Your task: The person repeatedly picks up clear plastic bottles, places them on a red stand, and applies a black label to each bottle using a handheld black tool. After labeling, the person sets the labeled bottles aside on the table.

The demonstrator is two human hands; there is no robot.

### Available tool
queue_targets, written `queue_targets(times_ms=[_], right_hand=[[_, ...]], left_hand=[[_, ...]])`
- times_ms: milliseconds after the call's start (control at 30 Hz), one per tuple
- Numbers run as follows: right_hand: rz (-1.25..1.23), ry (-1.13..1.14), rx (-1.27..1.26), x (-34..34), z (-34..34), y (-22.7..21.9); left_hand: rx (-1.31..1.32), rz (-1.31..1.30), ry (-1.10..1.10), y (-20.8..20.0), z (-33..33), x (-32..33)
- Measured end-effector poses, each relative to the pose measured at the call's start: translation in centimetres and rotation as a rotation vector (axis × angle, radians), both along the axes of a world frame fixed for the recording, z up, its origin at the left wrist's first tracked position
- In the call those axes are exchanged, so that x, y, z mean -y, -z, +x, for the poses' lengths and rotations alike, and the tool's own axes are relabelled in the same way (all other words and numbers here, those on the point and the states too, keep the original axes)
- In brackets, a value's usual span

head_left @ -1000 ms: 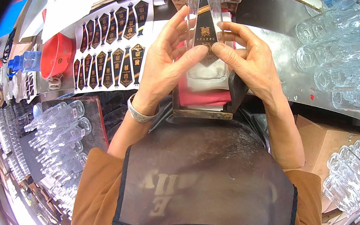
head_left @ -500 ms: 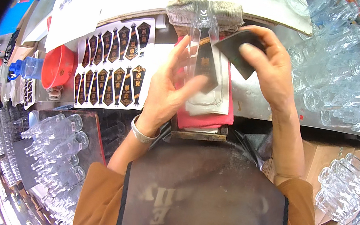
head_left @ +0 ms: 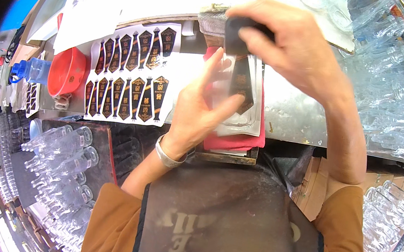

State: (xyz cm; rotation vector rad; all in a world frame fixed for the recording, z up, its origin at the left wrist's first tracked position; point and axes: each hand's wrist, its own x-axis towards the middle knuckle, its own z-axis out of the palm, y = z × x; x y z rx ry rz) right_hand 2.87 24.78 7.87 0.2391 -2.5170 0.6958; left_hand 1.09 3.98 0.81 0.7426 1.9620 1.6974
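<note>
A clear glass bottle [head_left: 226,69] lies on the padded rest, its neck end hidden behind my right hand. On its side is a dark tie-shaped decal [head_left: 242,82] with orange marks. My left hand [head_left: 195,111] grips the bottle from the left, thumb across its lower end and index finger along its side. Above it, my right hand [head_left: 303,49], slightly blurred, holds a flat dark scraper [head_left: 234,34] over the bottle's upper part. White cloth and a red cloth [head_left: 231,142] pad the rest beneath. A rolled grey cloth [head_left: 212,23] lies at the far end.
A sheet of tie-shaped decals [head_left: 128,73] lies to the left, beside a red bowl [head_left: 67,73] and a blue-capped jug [head_left: 34,73]. Many glass bottles [head_left: 393,99] crowd the right side; more glassware [head_left: 66,156] stands lower left. Cardboard boxes [head_left: 312,184] sit below the table at right.
My right hand has moved left and away from me, bringing the scraper from beside the bottle to over its upper part. My left hand stays around the bottle.
</note>
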Motion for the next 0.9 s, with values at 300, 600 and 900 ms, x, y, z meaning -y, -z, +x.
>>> queue_targets(times_ms=[300,600,900], right_hand=[[0.020,0.020,-0.057,0.0,-0.5,0.3],[-0.141,-0.353,0.060,5.2,9.2,3.1],[-0.037,-0.168,-0.117,3.9,5.5,3.4]], left_hand=[[-0.060,-0.027,-0.019,0.1,0.0,-0.1],[-0.404,-0.054,0.183,1.3,0.5,2.9],[-0.423,-0.093,0.139,1.6,1.2,2.7]])
